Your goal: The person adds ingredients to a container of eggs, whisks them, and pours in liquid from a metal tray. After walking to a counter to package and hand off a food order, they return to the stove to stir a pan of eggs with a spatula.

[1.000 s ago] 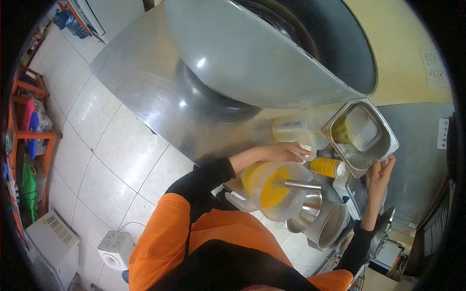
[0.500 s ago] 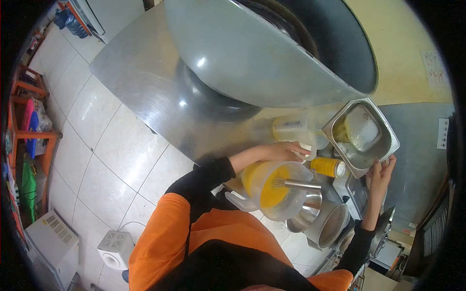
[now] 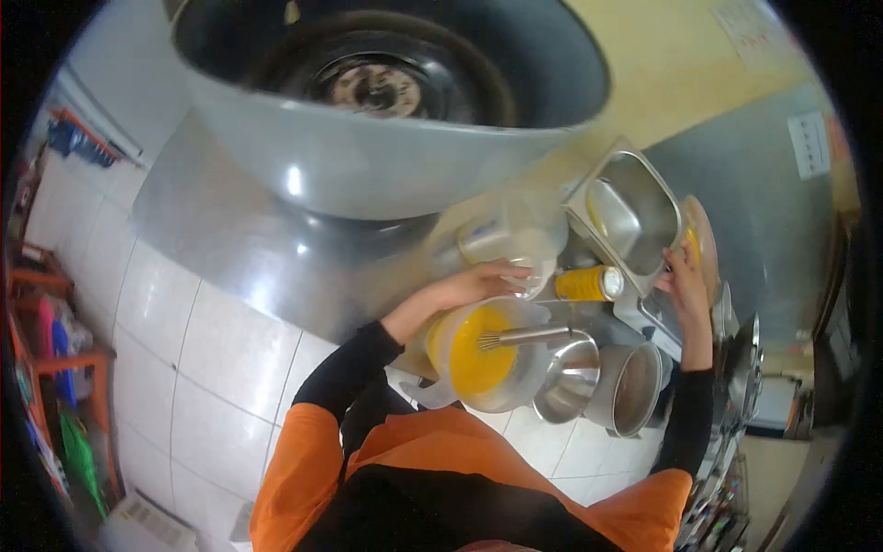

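My left hand (image 3: 487, 283) is closed on the handle of a clear measuring jug (image 3: 483, 241), blurred in part. At the right, my right hand (image 3: 682, 276) grips the rim of a rectangular metal pan (image 3: 636, 204). The pan is tilted, its far-left corner over the jug, with a little yellowish liquid along its left side. Between my hands lies a yellow can (image 3: 581, 284) with a white end. Nearer my body stands a translucent pitcher (image 3: 529, 379) of bright yellow liquid, with a metal whisk (image 3: 524, 337) in it.
A large dark-lined metal vessel (image 3: 368, 166) stands on the steel table (image 3: 221, 235). A steel bowl (image 3: 568, 382) and a deep pot (image 3: 636, 391) are right of the pitcher. An orange shelf (image 3: 78, 363) stands at the far left, on the tiled floor.
The view has swung, shifting most objects leftward. The pan shows less liquid than before, and the thin stream at its corner is no longer clearly visible. Both hands keep their grips.
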